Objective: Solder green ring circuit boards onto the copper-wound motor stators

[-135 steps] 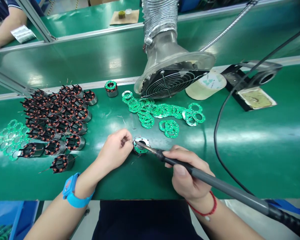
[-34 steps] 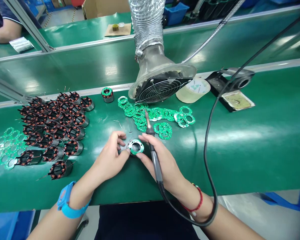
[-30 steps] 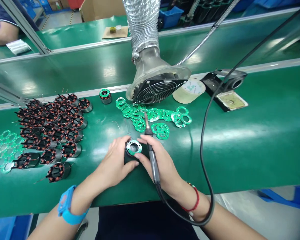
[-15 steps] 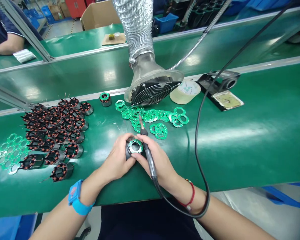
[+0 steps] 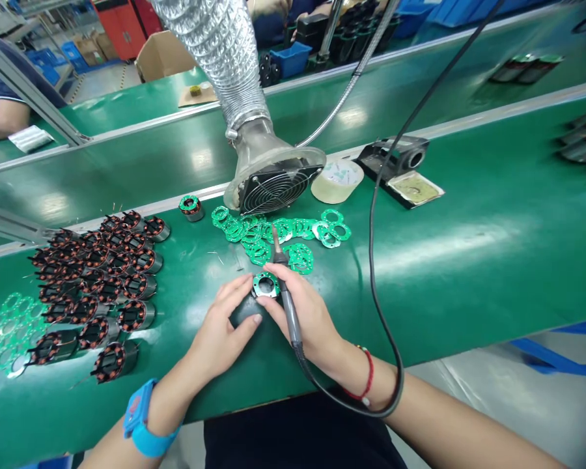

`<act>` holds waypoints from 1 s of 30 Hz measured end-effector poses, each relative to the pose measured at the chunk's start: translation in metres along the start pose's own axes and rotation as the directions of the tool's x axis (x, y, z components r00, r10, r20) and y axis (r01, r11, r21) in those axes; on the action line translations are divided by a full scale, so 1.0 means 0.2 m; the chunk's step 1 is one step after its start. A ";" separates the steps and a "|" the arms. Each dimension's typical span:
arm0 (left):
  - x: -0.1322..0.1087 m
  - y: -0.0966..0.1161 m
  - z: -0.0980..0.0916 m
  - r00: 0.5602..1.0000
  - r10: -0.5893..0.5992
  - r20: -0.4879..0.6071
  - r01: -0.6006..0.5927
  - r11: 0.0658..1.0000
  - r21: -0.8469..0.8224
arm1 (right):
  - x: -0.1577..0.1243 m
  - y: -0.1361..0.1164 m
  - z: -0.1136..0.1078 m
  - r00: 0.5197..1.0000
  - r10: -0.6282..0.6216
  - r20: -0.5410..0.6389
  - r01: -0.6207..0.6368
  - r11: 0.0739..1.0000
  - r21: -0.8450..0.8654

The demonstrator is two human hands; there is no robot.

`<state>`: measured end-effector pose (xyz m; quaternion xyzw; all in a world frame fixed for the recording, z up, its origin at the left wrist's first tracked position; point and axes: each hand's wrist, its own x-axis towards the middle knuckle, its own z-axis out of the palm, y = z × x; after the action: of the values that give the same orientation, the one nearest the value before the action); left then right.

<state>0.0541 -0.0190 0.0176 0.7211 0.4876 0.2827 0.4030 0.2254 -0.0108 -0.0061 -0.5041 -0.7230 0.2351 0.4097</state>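
My right hand [image 5: 308, 311] holds a soldering iron [image 5: 289, 306] with its tip pointing away from me. The thumb and index finger of that same hand also pinch a motor stator topped with a green ring-shaped circuit board [image 5: 265, 285]. My left hand [image 5: 224, 326] lies just left of the stator, thumb and fingers apart, fingertips close to its edge; whether they touch it I cannot tell. Beyond both hands spreads a pile of loose green ring boards [image 5: 293, 229]. Small bits of wire [image 5: 215, 254] lie on the green tabletop [image 5: 449, 280].
Several wound stators [image 5: 97, 273] stand at left, beside more ring boards [image 5: 14, 329]. One stator with a board [image 5: 191, 207] stands apart. A fume extractor [image 5: 276, 185], tape roll [image 5: 336, 181] and iron stand [image 5: 403, 169] line the back. The iron's cord [image 5: 372, 260] loops at right.
My left hand has loosened from the stator and drawn back leftward, its thumb now apart. My right hand keeps the stator and iron. The camera view has shifted a little.
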 end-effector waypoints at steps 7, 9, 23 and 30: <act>0.05 0.02 0.03 0.996 0.085 -0.001 -0.081 0.959 0.273 | 0.00 -0.03 -0.04 1.000 -0.008 -0.023 0.009 0.999 0.049; 0.07 0.04 0.02 0.993 0.112 0.042 -0.120 0.919 0.376 | 0.00 -0.02 -0.07 0.996 -0.015 -0.084 0.021 0.998 0.067; 0.51 -0.09 -0.56 0.992 -0.069 -0.104 0.121 0.729 0.673 | -0.01 -0.01 -0.14 0.978 -0.102 -0.181 0.112 0.993 0.047; 0.72 -0.13 -0.69 0.993 -0.114 -0.041 0.109 0.699 0.707 | -0.01 0.04 -0.12 0.966 -0.166 -0.196 0.152 0.985 -0.084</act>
<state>-0.0163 0.1629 0.0694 0.7904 0.6001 0.0470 0.1135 0.2503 -0.0107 -0.0003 -0.4792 -0.7233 0.1243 0.4814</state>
